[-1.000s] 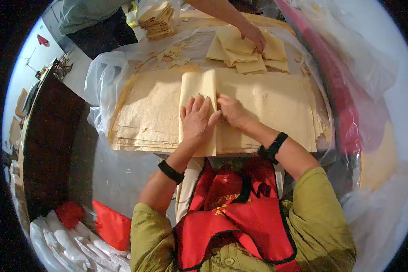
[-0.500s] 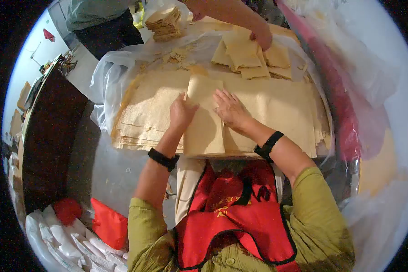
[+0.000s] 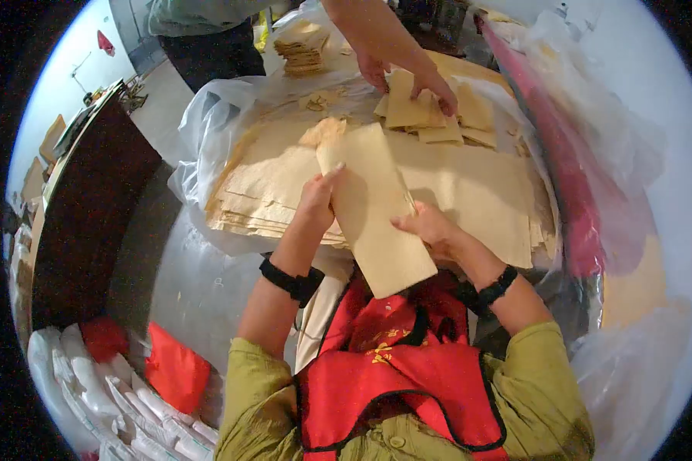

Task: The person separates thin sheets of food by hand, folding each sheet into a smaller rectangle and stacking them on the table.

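A long folded tan sheet (image 3: pixel 377 215), paper-like or thin and dry, is held tilted over the front edge of the stack. My left hand (image 3: pixel 321 198) grips its left edge, thumb on top. On the right edge, my right hand (image 3: pixel 429 226) pinches it the same way, fingers underneath. Below lies a wide stack of large tan sheets (image 3: pixel 469 184) with ragged, layered edges. A torn orange-tan scrap (image 3: pixel 324 131) rests just past the far end of the folded sheet.
Across the stack, another person's hands (image 3: pixel 430 88) touch a spread of smaller folded pieces (image 3: pixel 419 115). A pile of folded pieces (image 3: pixel 301 48) stands at the far left. Clear plastic (image 3: pixel 207 146) drapes the left side; a pink plastic-covered edge (image 3: pixel 573 207) runs along the right. White sacks (image 3: pixel 92 376) lie lower left.
Both my hands have lifted the folded sheet off the stack and turned it, its near end swinging right and toward me. The other person's second hand has come into view over the smaller pieces.
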`<action>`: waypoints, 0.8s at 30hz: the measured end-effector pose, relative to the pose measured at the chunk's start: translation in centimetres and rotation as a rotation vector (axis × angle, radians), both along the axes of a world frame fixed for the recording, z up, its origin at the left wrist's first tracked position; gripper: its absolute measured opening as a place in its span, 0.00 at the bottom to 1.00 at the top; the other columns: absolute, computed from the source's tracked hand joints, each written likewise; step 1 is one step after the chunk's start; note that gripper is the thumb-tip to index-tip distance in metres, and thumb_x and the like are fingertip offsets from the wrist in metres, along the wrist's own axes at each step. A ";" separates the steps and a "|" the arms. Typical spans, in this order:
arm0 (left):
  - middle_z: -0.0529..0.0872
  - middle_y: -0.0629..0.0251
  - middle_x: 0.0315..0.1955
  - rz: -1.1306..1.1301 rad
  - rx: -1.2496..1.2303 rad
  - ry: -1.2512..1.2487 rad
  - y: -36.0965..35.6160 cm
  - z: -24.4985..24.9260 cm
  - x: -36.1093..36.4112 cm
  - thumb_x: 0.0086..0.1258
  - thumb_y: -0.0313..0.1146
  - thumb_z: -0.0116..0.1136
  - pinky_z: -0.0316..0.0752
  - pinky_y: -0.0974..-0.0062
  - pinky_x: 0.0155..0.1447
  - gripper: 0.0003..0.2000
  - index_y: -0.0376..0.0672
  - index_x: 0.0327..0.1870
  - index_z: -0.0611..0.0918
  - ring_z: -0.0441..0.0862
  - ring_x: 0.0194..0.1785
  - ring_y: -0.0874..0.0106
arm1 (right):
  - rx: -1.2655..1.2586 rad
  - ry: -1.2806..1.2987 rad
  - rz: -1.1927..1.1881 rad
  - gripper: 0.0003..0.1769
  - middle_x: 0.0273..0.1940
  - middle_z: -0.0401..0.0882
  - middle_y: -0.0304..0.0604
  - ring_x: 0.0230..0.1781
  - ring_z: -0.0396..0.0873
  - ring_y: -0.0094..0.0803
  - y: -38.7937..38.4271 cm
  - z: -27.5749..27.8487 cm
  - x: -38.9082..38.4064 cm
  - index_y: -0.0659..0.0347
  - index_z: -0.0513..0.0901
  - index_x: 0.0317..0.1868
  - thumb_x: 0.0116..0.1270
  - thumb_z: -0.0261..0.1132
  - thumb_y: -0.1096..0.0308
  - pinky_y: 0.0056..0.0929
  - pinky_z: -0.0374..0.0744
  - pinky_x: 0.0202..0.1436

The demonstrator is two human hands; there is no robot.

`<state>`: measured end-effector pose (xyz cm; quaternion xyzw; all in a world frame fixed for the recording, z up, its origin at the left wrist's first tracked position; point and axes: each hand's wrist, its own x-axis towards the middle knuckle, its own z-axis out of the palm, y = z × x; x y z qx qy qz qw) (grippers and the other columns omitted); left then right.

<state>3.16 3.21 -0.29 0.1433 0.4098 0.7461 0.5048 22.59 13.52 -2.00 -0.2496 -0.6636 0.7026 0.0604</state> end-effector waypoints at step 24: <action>0.81 0.62 0.31 -0.497 -0.132 0.269 -2.3 -0.1 5.6 0.57 0.26 0.57 0.76 0.72 0.36 0.13 0.35 0.43 0.76 0.79 0.31 0.71 | 0.355 0.171 -0.194 0.26 0.45 0.76 0.45 0.44 0.74 0.25 3.0 9.1 0.3 0.67 0.66 0.56 0.58 0.62 0.66 0.20 0.71 0.47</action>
